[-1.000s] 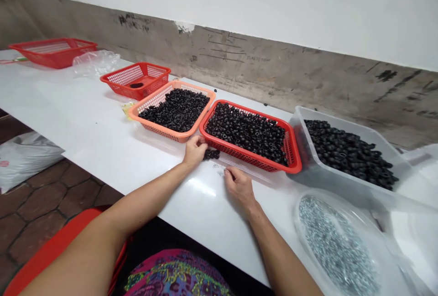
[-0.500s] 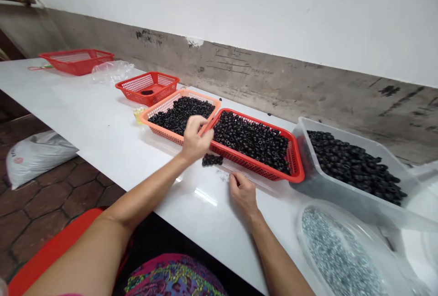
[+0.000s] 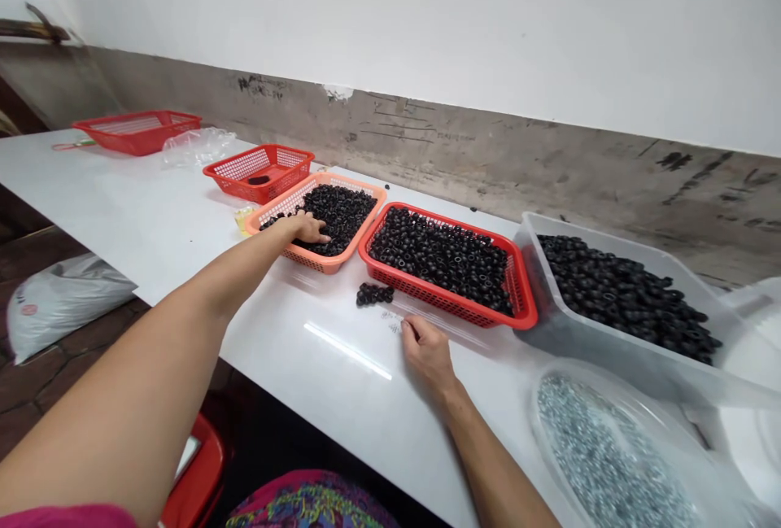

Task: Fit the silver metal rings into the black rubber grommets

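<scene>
My left hand [image 3: 307, 229] reaches into the orange basket [image 3: 329, 262] and lies with fingers stretched out on its black rubber rings [image 3: 345, 207]. My right hand [image 3: 425, 351] rests on the white table [image 3: 152, 219] with fingers curled in a pinch beside several tiny metal pieces [image 3: 391, 321]; what it pinches is too small to name. A small pile of black rings [image 3: 374, 294] lies on the table between the hands, just in front of the red basket [image 3: 455, 307] full of black rings.
A clear tub [image 3: 610, 353] of black rings stands at the right. A clear round container [image 3: 601, 447] of small silver parts sits near right. Two red baskets [image 3: 259, 170] [image 3: 135, 129] and a plastic bag [image 3: 195, 146] lie further left. A white sack [image 3: 61, 304] sits on the floor.
My left hand left the small pile by the red basket, rose, and moved left into the orange basket. My right hand stayed put.
</scene>
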A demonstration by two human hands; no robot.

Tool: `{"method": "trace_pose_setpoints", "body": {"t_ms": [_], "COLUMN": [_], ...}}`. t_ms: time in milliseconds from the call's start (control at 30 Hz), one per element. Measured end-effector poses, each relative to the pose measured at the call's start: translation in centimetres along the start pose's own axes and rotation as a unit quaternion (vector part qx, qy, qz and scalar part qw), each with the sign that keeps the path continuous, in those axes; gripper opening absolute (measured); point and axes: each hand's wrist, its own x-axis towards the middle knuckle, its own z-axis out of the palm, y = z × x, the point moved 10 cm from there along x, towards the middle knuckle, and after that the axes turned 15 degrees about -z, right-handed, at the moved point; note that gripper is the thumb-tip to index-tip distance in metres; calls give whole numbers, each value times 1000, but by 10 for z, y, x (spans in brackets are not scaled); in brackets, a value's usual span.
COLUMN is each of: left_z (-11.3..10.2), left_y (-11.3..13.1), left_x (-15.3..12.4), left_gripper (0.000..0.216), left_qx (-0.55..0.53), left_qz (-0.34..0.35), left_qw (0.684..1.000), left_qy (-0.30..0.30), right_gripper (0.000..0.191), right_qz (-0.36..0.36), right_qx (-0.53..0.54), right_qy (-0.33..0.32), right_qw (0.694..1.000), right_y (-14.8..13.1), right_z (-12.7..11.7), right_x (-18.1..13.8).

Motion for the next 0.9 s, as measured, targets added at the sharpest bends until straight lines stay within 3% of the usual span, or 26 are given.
{"method": "trace_pose_setpoints", "body": {"t_ms": [300, 433, 600, 900], "left_z": [1, -2, -15, -57], "left_y": [14, 18, 15, -3], "left_x": [-6, -10, -4, -22], "left_gripper": [75, 55, 19, 21], "left_qx": [-30, -81, -141, -239], "left_qz": [43, 61, 45, 9], "left_qw": [999, 995, 988, 958], "left_qy": [-16, -4, 54, 161], "right_gripper": [25, 26, 25, 25], "right_qz": [3, 2, -2, 6], "right_qx": [-5, -6, -11, 2], "right_qy": [-11, -11, -16, -15], "right_qw": [1000, 1000, 1000, 1000], "right_y": [-1, -2, -2, -3], "right_z": [1, 0, 2, 3], "right_x": [0, 1, 1, 1]}}
